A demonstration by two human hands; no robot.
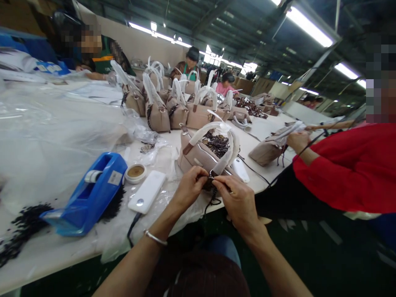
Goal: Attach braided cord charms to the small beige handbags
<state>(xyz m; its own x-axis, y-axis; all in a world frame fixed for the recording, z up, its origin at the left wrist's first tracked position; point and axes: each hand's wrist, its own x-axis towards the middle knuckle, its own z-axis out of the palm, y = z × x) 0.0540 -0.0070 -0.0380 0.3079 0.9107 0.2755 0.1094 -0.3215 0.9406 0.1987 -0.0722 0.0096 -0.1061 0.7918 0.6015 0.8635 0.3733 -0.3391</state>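
A beige handbag with white-wrapped handles lies near the table edge in front of me. At its near end, below the handle, both my hands meet with pinched fingers. My left hand pinches from the left and my right hand from the right, at a small dark cord or chain piece that dangles below the fingertips. The exact bit between the fingers is too small to make out. A heap of dark chains shows behind the handle.
Left of my hands are a white rectangular device with a cable, a small round tub and a blue tape dispenser near black bits. Several handbags stand behind. A person in red handles another bag at right.
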